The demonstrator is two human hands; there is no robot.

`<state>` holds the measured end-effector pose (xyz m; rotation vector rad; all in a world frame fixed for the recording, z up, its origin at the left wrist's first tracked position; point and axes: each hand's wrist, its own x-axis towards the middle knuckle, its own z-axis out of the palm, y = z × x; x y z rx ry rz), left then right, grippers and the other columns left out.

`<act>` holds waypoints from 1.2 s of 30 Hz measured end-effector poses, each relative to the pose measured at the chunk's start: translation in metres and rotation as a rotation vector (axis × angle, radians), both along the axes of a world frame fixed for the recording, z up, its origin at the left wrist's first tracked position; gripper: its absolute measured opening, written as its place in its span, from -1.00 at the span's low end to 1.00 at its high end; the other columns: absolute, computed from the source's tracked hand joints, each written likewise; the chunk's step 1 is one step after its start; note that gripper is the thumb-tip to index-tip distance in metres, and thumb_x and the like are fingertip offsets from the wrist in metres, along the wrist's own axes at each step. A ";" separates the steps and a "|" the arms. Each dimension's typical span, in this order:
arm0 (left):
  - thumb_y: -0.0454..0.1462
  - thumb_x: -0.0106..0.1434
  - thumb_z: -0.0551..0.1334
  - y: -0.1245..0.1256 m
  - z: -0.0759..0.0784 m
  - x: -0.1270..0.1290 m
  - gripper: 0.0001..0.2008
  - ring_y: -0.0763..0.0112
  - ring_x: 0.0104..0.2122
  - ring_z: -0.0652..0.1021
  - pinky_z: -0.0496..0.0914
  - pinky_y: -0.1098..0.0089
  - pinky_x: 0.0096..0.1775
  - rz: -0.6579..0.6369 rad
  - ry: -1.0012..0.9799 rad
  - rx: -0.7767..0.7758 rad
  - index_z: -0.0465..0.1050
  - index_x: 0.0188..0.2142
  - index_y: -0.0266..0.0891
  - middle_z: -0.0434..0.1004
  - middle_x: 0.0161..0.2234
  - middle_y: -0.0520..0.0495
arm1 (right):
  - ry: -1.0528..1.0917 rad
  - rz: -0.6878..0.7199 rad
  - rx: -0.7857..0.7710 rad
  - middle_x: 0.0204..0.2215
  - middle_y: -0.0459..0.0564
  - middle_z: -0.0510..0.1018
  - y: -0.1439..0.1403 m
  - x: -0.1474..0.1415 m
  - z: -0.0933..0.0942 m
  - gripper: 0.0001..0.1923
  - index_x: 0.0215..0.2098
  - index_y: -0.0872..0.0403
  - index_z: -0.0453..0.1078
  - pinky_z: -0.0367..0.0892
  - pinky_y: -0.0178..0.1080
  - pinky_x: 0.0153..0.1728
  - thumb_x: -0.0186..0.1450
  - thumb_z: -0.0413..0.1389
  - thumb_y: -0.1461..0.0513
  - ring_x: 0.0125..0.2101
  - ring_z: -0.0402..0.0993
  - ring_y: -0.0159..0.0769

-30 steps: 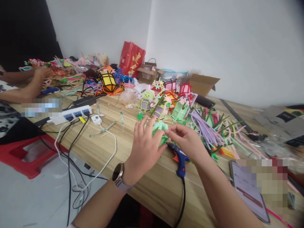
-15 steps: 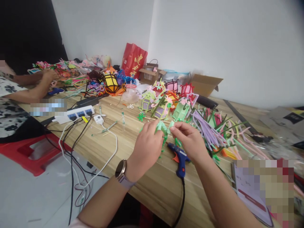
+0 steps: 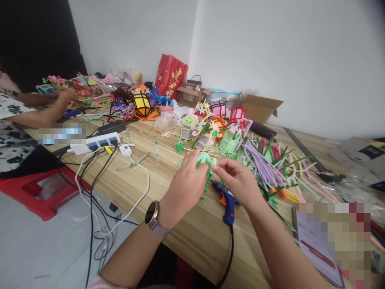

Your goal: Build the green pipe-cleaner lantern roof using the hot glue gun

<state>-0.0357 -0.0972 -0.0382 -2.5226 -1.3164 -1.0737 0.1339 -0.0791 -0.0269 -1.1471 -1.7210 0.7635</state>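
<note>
My left hand, with a watch on its wrist, is closed around a green pipe-cleaner piece. Its fluffy pale top shows above the fingers, and darker green strands hang below; the rest is hidden. My right hand pinches a small pale green pipe-cleaner piece at the right side of the first one. The two pieces seem to touch. Just under my right hand a blue glue gun lies on the wooden table, its nozzle pointing up and left.
Pipe-cleaner lanterns stand behind my hands, with purple pipe cleaners to the right. A power strip with trailing cables lies left, a phone-like device front right. A co-worker's hands are at the far left, above a red stool.
My right hand has moved slightly left, bringing the pale green piece up against the green pipe-cleaner piece. My left hand stays almost in place. The glue gun has not moved.
</note>
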 end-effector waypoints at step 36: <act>-0.34 0.34 0.06 0.000 -0.002 0.007 -0.85 -0.03 0.18 0.34 0.30 0.00 0.20 0.037 -0.004 0.085 0.38 -0.27 -0.37 0.29 0.14 -0.44 | 0.016 -0.089 0.123 -0.49 -0.09 0.49 -0.001 -0.010 -0.020 -0.82 -0.38 0.04 0.41 0.29 -0.25 -0.38 0.25 0.15 0.10 -0.47 0.37 -0.32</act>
